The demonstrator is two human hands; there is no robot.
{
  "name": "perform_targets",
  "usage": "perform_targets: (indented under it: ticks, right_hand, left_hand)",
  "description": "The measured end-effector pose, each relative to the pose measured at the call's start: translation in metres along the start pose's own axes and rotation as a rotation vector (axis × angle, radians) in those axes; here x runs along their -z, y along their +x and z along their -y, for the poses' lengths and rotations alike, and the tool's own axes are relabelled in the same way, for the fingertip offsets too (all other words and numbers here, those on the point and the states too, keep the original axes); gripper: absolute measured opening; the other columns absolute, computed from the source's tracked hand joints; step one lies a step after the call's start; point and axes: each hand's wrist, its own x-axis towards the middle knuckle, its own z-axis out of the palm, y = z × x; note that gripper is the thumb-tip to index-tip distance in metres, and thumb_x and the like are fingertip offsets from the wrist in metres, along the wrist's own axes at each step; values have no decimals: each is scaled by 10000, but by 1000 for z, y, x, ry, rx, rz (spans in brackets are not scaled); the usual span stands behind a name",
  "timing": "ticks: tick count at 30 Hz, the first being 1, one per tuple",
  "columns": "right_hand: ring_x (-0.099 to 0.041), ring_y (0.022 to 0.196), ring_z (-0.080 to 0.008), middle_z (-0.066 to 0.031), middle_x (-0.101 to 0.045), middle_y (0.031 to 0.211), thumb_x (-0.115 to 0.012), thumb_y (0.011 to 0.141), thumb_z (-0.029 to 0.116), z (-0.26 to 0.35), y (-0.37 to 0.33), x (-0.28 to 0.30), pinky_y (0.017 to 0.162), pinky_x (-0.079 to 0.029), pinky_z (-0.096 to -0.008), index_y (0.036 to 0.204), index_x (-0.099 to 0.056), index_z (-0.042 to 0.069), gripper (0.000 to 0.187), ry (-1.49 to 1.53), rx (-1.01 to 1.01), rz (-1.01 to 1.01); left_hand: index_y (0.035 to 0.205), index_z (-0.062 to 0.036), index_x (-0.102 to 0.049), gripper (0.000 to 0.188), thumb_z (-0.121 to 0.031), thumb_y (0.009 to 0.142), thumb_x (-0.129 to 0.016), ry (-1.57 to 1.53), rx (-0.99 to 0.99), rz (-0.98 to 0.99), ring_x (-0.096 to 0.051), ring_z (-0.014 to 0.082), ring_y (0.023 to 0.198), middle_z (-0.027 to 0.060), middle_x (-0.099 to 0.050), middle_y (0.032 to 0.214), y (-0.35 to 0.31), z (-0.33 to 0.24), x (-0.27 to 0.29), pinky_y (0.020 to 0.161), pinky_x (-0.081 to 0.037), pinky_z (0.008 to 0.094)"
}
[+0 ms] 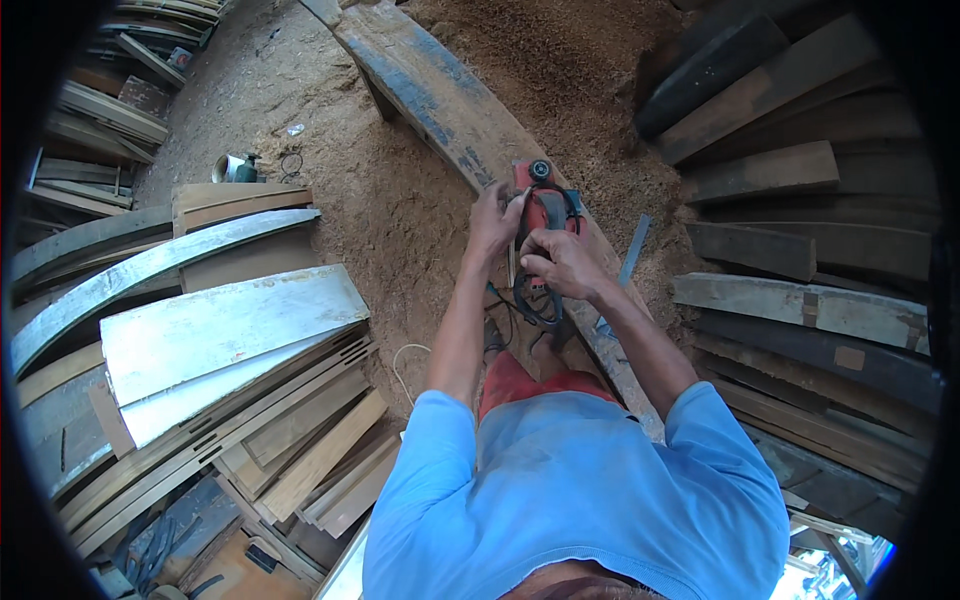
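Observation:
A red electric hand planer with a black front knob and a black cord lies on a long, worn plank bench. My left hand is at the planer's left side, thumb and forefinger drawn together against its edge. Whatever those fingers pinch is too small to make out. Over the planer's rear half, my right hand is closed, fingers curled and thumb bent in. What it grips, if anything, is hidden. The cord loops down behind the tool, close to my legs.
Stacked boards fill the left side, some pale and curved. More planks are piled along the right. Brown sawdust covers the ground beyond the bench. A bluish flat strip lies by the bench's right edge. A white container stands at the left.

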Motion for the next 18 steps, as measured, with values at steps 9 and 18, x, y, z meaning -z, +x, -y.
perform_targets:
  ticks: [9, 18]
  right_hand:
    - [-661, 819, -148, -89, -676, 845, -673, 902, 119, -16, 25, 5, 716, -514, -330, 975, -637, -17, 158, -11, 9, -258]
    - [-578, 688, -135, -25, -594, 793, -565, 1004, 189, -116, -105, -14, 641, -473, -299, 1006, -584, 7, 184, -149, -36, -281]
  left_hand:
    - [1228, -47, -620, 356, -94, 877, -654, 197, -168, 165, -613, 363, 1028, 193, -658, 1065, -102, -28, 42, 910, -487, 450]
    - [1042, -19, -694, 132, -69, 941, -627, 43, -55, -121, -658, 148, 769, 92, -711, 821, -30, -33, 14, 736, -523, 303]
